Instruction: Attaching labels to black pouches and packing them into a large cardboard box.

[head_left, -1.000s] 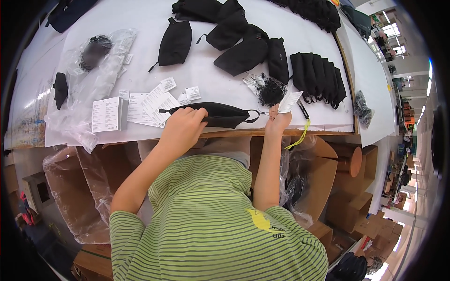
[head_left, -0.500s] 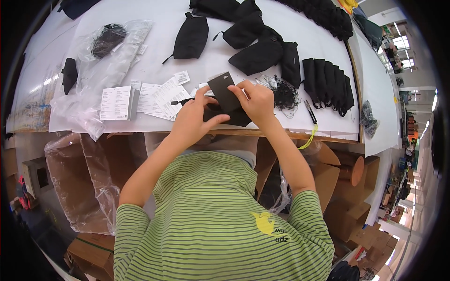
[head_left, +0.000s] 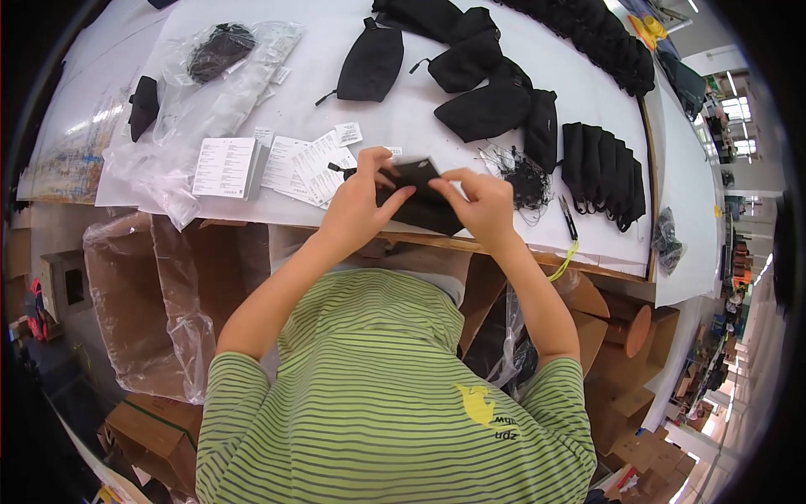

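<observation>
A dark flat card [head_left: 414, 171] stands tilted at the mouth of a black zip pouch [head_left: 430, 215] by the table's front edge. My right hand [head_left: 485, 207] pinches the card's right edge between thumb and fingers. On the pouch's left side, my left hand [head_left: 356, 205] is closed, its thumb across the front and its fingers curled behind. A black zip pull [head_left: 337, 170] sticks out left of that hand. How much of the card is inside the pouch is hidden. White printed leaflets [head_left: 317, 168] lie fanned out to the left, beside a stack of white leaflets [head_left: 225, 168].
Several black pouches [head_left: 483, 109] lie farther back, and more stand in a row [head_left: 600, 172] at right. Nearby are a tangle of black cords [head_left: 527, 181] and a black cutter [head_left: 568, 218] with a yellow-green strap. Clear plastic bags [head_left: 214, 101] cover the left side.
The card has come down and tilted back toward the pouch, with my right hand still pinching it. My left hand keeps its hold on the pouch. The whole view has shifted slightly.
</observation>
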The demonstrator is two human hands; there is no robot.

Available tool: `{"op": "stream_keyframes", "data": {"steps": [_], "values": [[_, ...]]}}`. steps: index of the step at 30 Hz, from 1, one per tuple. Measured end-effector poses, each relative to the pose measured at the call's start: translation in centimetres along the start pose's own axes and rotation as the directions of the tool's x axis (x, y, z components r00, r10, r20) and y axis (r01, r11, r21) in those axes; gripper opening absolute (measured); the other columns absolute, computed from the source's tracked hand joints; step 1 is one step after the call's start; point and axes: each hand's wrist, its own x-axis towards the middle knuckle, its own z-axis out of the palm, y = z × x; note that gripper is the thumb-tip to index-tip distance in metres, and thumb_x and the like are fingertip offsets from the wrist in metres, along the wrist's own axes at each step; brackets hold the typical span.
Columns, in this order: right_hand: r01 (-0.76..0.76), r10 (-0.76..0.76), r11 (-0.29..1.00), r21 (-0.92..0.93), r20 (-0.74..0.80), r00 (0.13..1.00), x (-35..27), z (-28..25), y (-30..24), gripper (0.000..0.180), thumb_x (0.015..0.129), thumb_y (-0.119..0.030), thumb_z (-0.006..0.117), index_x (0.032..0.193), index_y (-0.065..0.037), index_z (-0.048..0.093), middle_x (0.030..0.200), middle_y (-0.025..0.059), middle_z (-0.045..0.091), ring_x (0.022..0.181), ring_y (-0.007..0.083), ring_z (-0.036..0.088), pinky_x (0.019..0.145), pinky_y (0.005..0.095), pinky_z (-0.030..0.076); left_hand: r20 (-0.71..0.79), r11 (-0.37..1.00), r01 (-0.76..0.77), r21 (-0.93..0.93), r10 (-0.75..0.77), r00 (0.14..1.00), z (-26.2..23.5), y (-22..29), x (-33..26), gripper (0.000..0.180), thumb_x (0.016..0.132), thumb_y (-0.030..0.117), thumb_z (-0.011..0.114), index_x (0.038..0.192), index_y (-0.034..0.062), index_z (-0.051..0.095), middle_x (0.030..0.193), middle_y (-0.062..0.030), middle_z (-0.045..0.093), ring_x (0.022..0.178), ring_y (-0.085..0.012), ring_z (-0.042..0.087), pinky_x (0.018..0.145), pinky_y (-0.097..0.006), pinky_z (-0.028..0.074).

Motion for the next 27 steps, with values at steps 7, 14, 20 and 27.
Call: {"op": "stream_keyframes", "data": {"steps": [7, 14, 20, 27], "values": [[0.098, -0.026, 0.976, -0.194, 0.342, 0.939, -1.8, -0.2, -0.2, 0.019, 0.075, -0.033, 0.071, 0.075, -0.014, 0.07, 0.05, 0.0062, 0.056, 0.042, 0.0251, 0.054, 0.043, 0.0317, 0.042, 0.166, 0.935, -0.312, 0.167, 0.286, 0.944, -0.5, -1.0, 0.6, 0.02, 0.083, 0.013, 0.064, 0.099, 0.0044, 0.055, 0.099, -0.0072, 0.061, 0.086, -0.0208, 0.062, 0.074, -0.032, 0.049], [0.167, -0.078, 0.969, -0.185, 0.41, 0.909, -2.7, -0.9, 0.2, 0.021, 0.072, -0.036, 0.072, 0.077, -0.016, 0.071, 0.048, 0.0079, 0.055, 0.043, 0.025, 0.055, 0.045, 0.0322, 0.043, -0.012, 0.998, 0.012, 0.056, -0.012, 1.0, -2.2, 0.1, 4.5, 0.015, 0.077, 0.012, 0.062, 0.089, 0.0045, 0.057, 0.092, -0.0115, 0.062, 0.075, -0.0247, 0.061, 0.066, -0.035, 0.047], [0.18, -0.078, 0.967, -0.181, 0.463, 0.883, -2.3, -0.8, -0.3, 0.025, 0.077, -0.036, 0.067, 0.068, -0.013, 0.069, 0.048, 0.0074, 0.055, 0.046, 0.0262, 0.056, 0.047, 0.0335, 0.044, 0.22, 0.777, -0.398, 0.489, 0.331, 0.918, -1.2, -7.8, 8.7, 0.023, 0.074, 0.017, 0.067, 0.09, 0.0051, 0.056, 0.086, -0.0132, 0.061, 0.077, -0.0263, 0.059, 0.072, -0.037, 0.047], [0.15, -0.067, 0.973, -0.173, 0.412, 0.909, -2.0, -0.7, 0.5, 0.021, 0.074, -0.033, 0.071, 0.068, -0.013, 0.07, 0.046, 0.0068, 0.054, 0.043, 0.0255, 0.054, 0.045, 0.0323, 0.042, 0.256, 0.986, 0.005, 0.169, -0.049, 0.965, -2.1, -1.4, 8.1, 0.021, 0.074, 0.019, 0.07, 0.085, 0.0043, 0.059, 0.086, -0.0077, 0.059, 0.086, -0.0238, 0.055, 0.075, -0.034, 0.044]]}}
